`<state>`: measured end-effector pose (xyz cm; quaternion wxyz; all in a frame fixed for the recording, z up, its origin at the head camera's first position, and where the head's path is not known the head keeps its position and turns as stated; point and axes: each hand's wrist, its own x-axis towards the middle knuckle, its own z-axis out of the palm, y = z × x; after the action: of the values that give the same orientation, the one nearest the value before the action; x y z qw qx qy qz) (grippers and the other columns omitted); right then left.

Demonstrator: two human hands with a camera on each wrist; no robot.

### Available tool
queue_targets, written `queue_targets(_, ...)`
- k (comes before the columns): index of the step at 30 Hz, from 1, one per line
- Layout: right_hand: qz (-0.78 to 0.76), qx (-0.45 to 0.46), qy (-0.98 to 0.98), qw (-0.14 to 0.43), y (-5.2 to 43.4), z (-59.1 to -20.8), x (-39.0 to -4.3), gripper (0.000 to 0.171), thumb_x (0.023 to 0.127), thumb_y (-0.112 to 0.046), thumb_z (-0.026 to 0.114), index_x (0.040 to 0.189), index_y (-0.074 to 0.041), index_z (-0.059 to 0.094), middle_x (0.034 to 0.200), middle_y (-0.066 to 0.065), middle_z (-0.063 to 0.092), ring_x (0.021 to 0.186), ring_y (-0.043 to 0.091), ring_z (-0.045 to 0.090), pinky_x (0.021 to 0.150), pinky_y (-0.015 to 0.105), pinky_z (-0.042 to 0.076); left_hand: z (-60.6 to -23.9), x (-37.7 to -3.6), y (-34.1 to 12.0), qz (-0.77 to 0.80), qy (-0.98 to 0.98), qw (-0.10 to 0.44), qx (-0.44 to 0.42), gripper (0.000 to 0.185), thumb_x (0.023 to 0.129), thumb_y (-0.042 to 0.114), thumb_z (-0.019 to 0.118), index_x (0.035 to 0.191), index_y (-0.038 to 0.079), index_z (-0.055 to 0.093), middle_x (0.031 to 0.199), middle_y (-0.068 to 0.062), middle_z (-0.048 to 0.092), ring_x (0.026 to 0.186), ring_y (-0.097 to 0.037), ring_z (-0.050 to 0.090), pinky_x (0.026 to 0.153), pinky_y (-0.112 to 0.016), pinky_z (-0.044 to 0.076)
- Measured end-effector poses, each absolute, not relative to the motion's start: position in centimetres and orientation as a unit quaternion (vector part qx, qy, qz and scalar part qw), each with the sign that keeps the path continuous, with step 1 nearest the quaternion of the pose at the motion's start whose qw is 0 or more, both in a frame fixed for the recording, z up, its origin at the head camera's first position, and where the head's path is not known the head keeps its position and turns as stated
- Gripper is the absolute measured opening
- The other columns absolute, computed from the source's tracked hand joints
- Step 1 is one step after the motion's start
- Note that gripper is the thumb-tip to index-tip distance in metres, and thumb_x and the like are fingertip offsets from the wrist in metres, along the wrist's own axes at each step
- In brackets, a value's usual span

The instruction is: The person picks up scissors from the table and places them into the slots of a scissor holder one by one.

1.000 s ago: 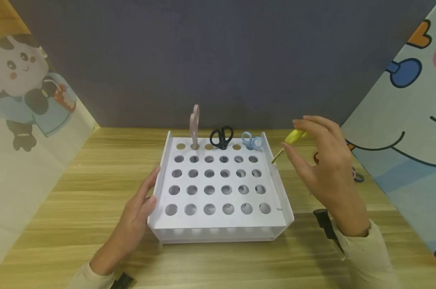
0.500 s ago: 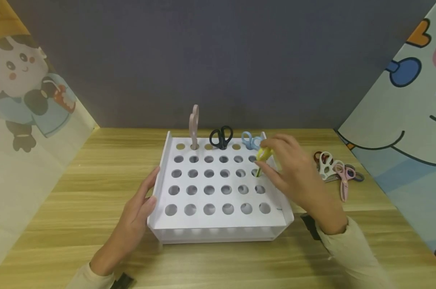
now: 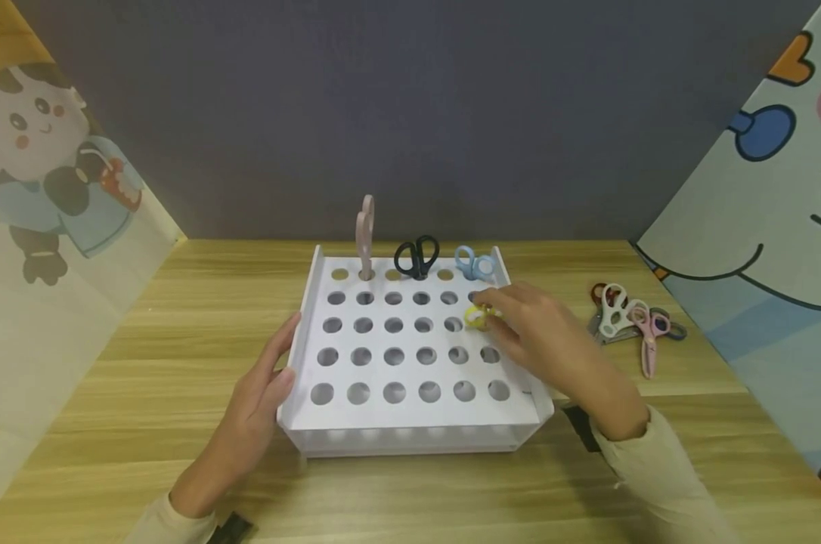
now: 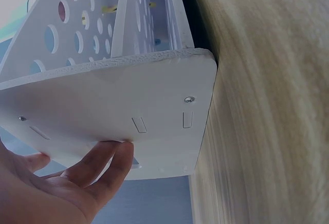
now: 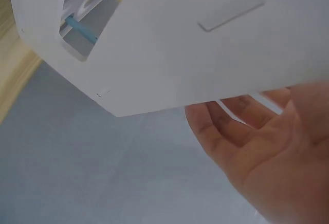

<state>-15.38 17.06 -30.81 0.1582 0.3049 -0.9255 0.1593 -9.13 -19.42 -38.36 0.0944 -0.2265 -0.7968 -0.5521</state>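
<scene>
The rack (image 3: 410, 417) leaves wooden table (image 3: 410, 499) showing past its six o'clock edge; the left hand (image 3: 247, 412), thumb spread from the fingers, touches its nine o'clock wall. The right hand (image 3: 553, 332) pinches the yellow scissors (image 3: 477, 326) over a hole toward two o'clock (blades hidden beneath the board). Blue scissors (image 3: 472, 269) stand close by at one o'clock; piled scissors (image 3: 648, 341) lie at three.
</scene>
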Motion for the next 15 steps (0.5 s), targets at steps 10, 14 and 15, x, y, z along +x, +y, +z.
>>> queue_targets(10, 0.163, 0.302, -0.926, 0.157, 17.6, -30.7, -15.8, 0.027, 0.091, -0.007, 0.07, 0.119, -0.008, 0.07, 0.112, 0.016, 0.07, 0.101, 0.034, 0.067, 0.082, 0.048, 0.059, -38.6, -9.3, -19.6, -0.554, -0.796, 0.09, -0.226, 0.058, 0.105, 0.004, 0.035, 0.16, 0.019, 0.023, 0.154, -0.011, 0.039, 0.097, -0.021, 0.069, 0.071, -0.034, 0.061)
queue_targets(14, 0.171, 0.288, -0.93, 0.155, 18.2, -30.1, -15.9, 0.025, 0.094, -0.013, 0.068, 0.118, -0.005, 0.069, 0.116, 0.017, 0.069, 0.107, 0.036, 0.066, 0.087, 0.051, 0.056, -38.7, -9.4, -19.6, -0.554, -0.795, 0.093, -0.229, 0.058, 0.105, 0.004, 0.034, 0.16, 0.019, 0.023, 0.155, -0.011, 0.038, 0.097, -0.022, 0.069, 0.07, -0.035, 0.061)
queue_targets(15, 0.173, 0.282, -0.931, 0.156, 18.4, -29.8, -15.9, 0.026, 0.095, -0.015, 0.067, 0.118, -0.005, 0.069, 0.117, 0.017, 0.069, 0.107, 0.037, 0.065, 0.088, 0.053, 0.055, -38.7, -9.4, -19.6, -0.554, -0.795, 0.094, -0.23, 0.058, 0.105, 0.003, 0.034, 0.16, 0.019, 0.023, 0.156, -0.011, 0.038, 0.097, -0.022, 0.07, 0.07, -0.035, 0.061)
